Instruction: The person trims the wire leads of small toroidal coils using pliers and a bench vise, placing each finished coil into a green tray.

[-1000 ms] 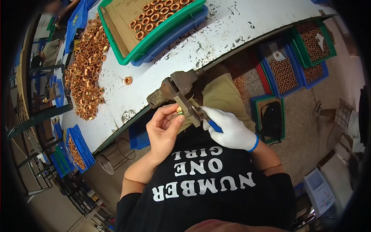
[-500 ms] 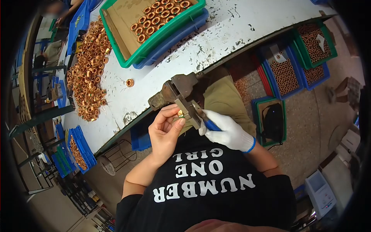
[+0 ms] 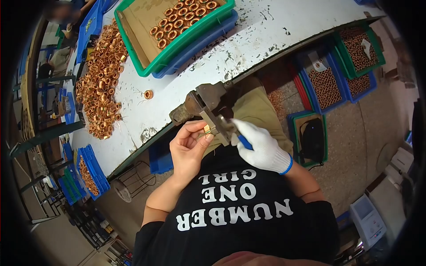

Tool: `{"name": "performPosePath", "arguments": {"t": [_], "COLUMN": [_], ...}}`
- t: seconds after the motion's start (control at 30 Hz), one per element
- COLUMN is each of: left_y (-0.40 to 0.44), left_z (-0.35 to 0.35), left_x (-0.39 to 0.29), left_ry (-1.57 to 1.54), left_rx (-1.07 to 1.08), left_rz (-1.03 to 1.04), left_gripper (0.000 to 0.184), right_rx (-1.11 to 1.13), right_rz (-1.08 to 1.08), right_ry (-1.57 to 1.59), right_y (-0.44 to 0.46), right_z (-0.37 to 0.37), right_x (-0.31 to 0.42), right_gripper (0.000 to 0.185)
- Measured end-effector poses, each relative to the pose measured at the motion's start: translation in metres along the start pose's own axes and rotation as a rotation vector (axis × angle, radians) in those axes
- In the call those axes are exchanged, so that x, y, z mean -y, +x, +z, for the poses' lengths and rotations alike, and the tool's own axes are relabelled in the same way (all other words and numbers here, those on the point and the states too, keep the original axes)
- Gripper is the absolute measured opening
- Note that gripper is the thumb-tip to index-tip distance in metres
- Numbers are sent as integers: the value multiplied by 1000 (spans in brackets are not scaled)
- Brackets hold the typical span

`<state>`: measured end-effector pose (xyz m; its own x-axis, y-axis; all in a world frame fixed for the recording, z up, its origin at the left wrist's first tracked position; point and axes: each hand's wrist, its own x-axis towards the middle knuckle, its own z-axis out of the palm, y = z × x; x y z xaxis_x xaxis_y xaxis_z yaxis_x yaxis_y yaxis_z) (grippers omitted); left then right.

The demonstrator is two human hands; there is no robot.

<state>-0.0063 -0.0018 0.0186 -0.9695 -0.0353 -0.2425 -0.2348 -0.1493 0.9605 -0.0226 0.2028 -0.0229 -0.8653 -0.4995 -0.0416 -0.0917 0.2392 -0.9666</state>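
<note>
My bare left hand (image 3: 190,146) pinches a small copper-wound ring coil (image 3: 207,129) between thumb and fingertips, against the near side of the jaw of a metal bench vise (image 3: 208,98). The fingers hide part of the coil. On the vise's other side, my right hand (image 3: 262,148), in a white glove with a blue cuff, is closed around blue-handled pliers (image 3: 245,142). Their metal head is smeared by motion close to the vise jaw, and I cannot tell whether it touches anything.
A heap of copper coils (image 3: 100,88) covers the table's left side, with one loose coil (image 3: 148,94) beside it. A green tray (image 3: 142,66) holds rows of coils on the white table (image 3: 186,88). Blue crates (image 3: 330,104) of coils stand on the floor at right.
My right hand has shifted slightly, and the pliers have turned, with their head now blurred and less handle showing. My left hand stays on the coil at the vise.
</note>
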Motion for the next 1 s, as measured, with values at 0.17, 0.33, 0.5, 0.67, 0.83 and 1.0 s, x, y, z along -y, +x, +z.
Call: {"name": "performPosePath", "arguments": {"t": [0.17, 0.33, 0.5, 0.67, 0.83, 1.0], "left_y": [-1, 1, 0, 0, 1, -1], "left_z": [-2, -1, -1, 0, 1, 4], "left_x": [0, 2, 4, 7, 7, 8], "left_ry": [11, -21, -2, 10, -12, 5], "left_rx": [-22, -8, -1, -15, 5, -18], "left_rz": [-39, -28, -8, 10, 66, 77], "left_gripper": [29, 28, 29, 29, 30, 30], "right_rx": [-145, -232, -203, -84, -7, 136], "right_rz": [-160, -433, -350, -57, 26, 13], "right_ry": [-340, -756, -662, -41, 342, 219], "right_y": [-3, 0, -1, -11, -10, -8], "right_z": [-12, -14, -8, 0, 2, -11], "right_x": [16, 31, 33, 17, 17, 17], "right_gripper": [60, 56, 57, 61, 65, 67]}}
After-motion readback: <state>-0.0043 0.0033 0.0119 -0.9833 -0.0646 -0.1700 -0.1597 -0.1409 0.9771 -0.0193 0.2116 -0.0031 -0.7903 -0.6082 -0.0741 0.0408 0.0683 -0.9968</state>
